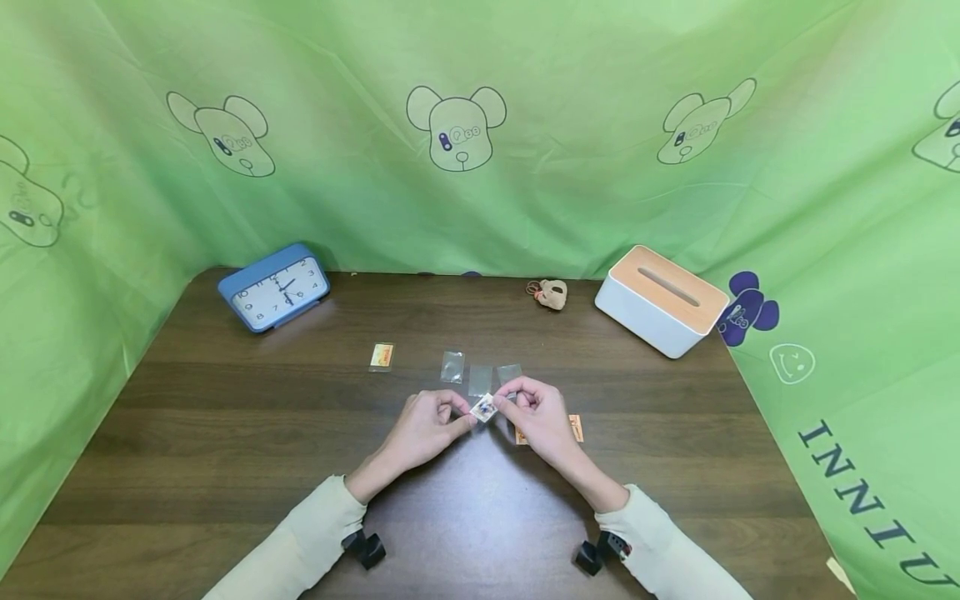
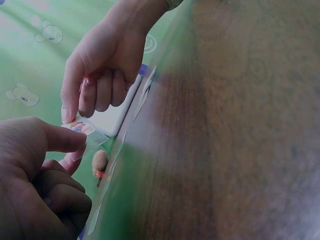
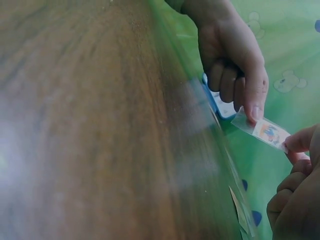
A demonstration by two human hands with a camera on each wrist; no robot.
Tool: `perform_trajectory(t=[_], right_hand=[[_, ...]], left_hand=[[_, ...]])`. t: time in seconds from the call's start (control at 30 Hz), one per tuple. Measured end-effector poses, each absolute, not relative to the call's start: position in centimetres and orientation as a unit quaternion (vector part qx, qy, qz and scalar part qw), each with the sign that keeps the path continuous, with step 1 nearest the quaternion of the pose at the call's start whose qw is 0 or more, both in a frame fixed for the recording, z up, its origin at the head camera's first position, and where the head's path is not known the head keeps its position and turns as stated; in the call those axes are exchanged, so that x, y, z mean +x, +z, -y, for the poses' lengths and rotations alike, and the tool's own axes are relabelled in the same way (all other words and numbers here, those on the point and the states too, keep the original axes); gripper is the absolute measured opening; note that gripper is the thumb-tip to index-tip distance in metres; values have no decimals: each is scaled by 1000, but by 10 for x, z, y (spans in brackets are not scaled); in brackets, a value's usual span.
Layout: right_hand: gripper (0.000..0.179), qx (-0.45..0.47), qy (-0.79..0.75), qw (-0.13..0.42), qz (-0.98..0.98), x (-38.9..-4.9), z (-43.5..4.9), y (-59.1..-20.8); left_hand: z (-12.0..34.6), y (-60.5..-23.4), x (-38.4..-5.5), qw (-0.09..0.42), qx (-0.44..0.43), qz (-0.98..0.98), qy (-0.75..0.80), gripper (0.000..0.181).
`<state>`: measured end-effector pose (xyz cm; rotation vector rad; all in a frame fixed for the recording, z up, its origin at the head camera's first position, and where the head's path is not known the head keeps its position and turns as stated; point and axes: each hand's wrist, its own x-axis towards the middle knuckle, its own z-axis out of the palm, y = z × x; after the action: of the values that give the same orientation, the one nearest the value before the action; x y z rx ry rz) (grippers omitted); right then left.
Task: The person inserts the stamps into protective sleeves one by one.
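Between my two hands, low over the middle of the table, is a small picture card (image 3: 270, 133) with a clear plastic sleeve (image 3: 243, 121) around it. My left hand (image 1: 425, 431) pinches the sleeve's clear end between thumb and forefinger. At the opposite end, my right hand (image 1: 542, 419) pinches the card between thumb and index fingertip; whether the sleeve is also in that pinch I cannot tell. The other fingers of both hands are curled in. Orange cards (image 1: 576, 428) lie partly hidden beneath the right hand. Just beyond the hands lie several clear sleeves (image 1: 452, 367).
A sleeved orange-and-yellow card (image 1: 382, 356) lies left of the clear sleeves. Along the table's back stand a blue clock (image 1: 275, 288), a small brown pouch-like object (image 1: 552, 294) with a red cord, and a white tissue box (image 1: 660, 302) with a wooden lid. Green cloth (image 1: 465, 217) hangs behind.
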<state>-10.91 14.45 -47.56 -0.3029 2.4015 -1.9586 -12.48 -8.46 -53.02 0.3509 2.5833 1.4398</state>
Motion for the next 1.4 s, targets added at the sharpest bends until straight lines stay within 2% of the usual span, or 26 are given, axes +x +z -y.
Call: perform_trajectory(t=[0.63,0.83,0.9,1.07,1.3,1.4], right_hand=[[8,-102,-657,7,-747,-107,-144,-482],[9,-111,-647,-26,-754,-109,-144,-481],[8,-111,-644,-42,-755,-109,-144,-481],[5,-121,-633,-67,-761,-109,-145,-480],[6,-140,-616,-75,-772,-109,-145,-480],[6,-142,-614,-72,-773,-109,-146,-481]], left_hand=[[83,-543,-125,75,90,-822,557,12],[81,-522,-117,49,92,-823,558,8],[80,-508,-113,41,97,-819,564,12],[77,-479,-104,51,87,-812,575,16],[78,-483,-104,25,114,-807,579,21],[80,-496,-108,16,123,-806,578,23]])
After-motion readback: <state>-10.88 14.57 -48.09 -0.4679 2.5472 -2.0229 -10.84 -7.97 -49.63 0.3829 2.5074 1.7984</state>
